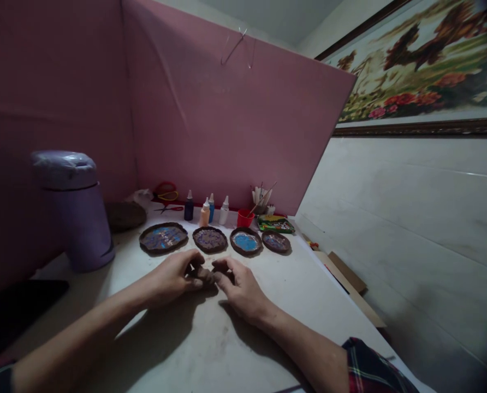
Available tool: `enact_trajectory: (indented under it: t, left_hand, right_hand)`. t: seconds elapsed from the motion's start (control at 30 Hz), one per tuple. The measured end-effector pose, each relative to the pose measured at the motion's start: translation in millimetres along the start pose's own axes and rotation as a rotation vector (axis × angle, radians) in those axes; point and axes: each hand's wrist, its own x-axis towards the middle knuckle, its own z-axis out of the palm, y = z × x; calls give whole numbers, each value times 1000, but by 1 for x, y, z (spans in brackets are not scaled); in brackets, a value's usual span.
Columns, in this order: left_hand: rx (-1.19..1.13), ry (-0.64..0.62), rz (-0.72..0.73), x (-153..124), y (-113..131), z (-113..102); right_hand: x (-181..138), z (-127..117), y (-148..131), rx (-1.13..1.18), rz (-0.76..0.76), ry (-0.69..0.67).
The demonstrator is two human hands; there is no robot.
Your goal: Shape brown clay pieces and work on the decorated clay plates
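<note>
Evidently soft and light, the small brown clay lump [205, 274] sits near the middle of the table [309, 284], pinched between both hands. The left hand [172, 278] closes its fingertips on the lump's left end, the right hand [239, 286] on its right. It looks pliable and easily dented, so a gentle fingertip hold at the ends seems best.
</note>
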Motion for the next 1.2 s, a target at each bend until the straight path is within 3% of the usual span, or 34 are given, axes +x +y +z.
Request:
enact_trajectory:
  t: [0.17,0.43,0.93,1.2]
  left_hand:
    - [29,-71,-9,-2,3,-2]
    - [-64,35,117,-1,-7,17]
    - [188,170,210,-4,-1,34]
    - [-12,196,175,4,-13,31]
  right_hand:
    - [-2,1,-2,-115,-83,-83]
    - [-1,1,4,-100,-61,6]
    - [0,2,0,-107,-49,54]
    - [-1,0,0,-129,-29,98]
